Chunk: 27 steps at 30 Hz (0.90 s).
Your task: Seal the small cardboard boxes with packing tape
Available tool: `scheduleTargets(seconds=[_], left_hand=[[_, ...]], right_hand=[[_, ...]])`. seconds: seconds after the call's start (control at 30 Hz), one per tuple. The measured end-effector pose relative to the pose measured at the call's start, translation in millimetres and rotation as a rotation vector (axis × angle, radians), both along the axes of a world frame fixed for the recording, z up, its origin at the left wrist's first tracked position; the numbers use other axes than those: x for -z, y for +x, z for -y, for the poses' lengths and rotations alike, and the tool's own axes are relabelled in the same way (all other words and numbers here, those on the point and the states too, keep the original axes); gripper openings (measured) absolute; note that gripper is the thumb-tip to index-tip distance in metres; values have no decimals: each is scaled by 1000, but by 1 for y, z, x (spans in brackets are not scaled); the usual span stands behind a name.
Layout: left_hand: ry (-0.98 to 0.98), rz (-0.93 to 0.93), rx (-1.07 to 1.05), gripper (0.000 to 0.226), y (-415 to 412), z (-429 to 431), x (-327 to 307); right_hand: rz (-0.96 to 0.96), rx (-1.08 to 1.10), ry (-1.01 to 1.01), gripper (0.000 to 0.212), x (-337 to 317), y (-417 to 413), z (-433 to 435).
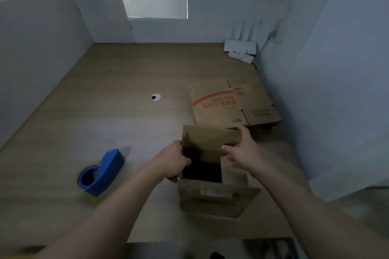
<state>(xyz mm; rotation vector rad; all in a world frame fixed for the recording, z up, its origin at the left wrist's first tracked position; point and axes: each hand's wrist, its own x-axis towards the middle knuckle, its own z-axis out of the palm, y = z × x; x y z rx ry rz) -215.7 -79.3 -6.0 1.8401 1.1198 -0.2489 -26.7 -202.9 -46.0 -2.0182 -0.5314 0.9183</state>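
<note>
A small brown cardboard box (214,197) stands open on the wooden table, its dark inside showing and its near flap hanging toward me. My left hand (174,160) grips the box's left edge, fingers curled over it. My right hand (242,149) holds the far flap, thumb and fingers round its right end, and the flap leans over the opening. A blue tape dispenser (101,172) with a roll of clear tape lies on the table to the left, apart from both hands.
Flattened cardboard boxes (229,105) with red print lie behind the open box at the right. A white router (240,48) sits in the far right corner by the wall. A round cable grommet (155,97) is set in the table (105,111). White partitions close off left, back and right.
</note>
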Motion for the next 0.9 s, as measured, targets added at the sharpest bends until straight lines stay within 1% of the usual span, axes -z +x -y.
scheduleTargets(seconds=[0.07, 0.1, 0.17, 0.2, 0.27, 0.3, 0.33, 0.37, 0.4, 0.43, 0.47, 0.5, 0.53, 0.57, 0.63, 0.67, 0.7, 0.73, 0.8, 0.83, 0.9], left_hand=[[23, 85, -66, 61, -5, 8, 9], [60, 138, -71, 64, -6, 14, 9], [155, 216, -13, 56, -4, 23, 10], [176, 192, 81, 55, -1, 27, 9], [156, 19, 359, 69, 5, 34, 8], [148, -65, 469, 77, 8, 37, 9], [153, -125, 527, 81, 11, 39, 10], [163, -146, 529, 81, 11, 38, 13], [181, -118, 488, 72, 11, 38, 17], [233, -59, 424, 58, 9, 38, 23], [319, 0, 343, 44, 6, 38, 31], [422, 32, 243, 41, 3, 37, 41], [512, 55, 127, 48, 0, 39, 49], [586, 62, 18, 61, -1, 40, 58], [724, 54, -110, 86, -1, 48, 71], [757, 52, -162, 95, 0, 53, 75], [734, 73, -230, 102, 0, 57, 78], [657, 106, -292, 108, 1, 60, 79], [479, 186, -324, 112, -1, 61, 84], [425, 204, -289, 106, -1, 60, 87], [377, 205, -203, 86, -6, 55, 92]], right_hand=[[-101, 12, 87, 94, 7, 0, 7], [-125, 7, 125, 95, 7, 2, 9], [-169, -25, 157, 89, 8, 8, 13], [-198, -38, 166, 83, 6, 10, 15], [-254, -40, 178, 70, 4, 15, 18], [-247, -39, 171, 61, 2, 18, 20], [-210, -40, 153, 50, 0, 22, 20], [-166, -43, 133, 39, -4, 27, 20], [-118, -57, 121, 30, -7, 30, 20], [-78, -70, 111, 26, -11, 33, 21], [-47, -84, 103, 26, -13, 35, 22], [-23, -105, 96, 28, -15, 34, 24], [17, -135, 81, 30, -14, 32, 28], [81, -170, 64, 31, -9, 28, 34], [230, -231, 41, 30, 12, 20, 46], [273, -253, 12, 29, 24, 14, 52], [292, -264, -26, 28, 33, 7, 58], [303, -249, -45, 26, 42, 0, 63], [348, -155, 4, 26, 51, -13, 72], [367, -103, 45, 27, 53, -18, 73], [361, -27, 101, 27, 60, -22, 71]])
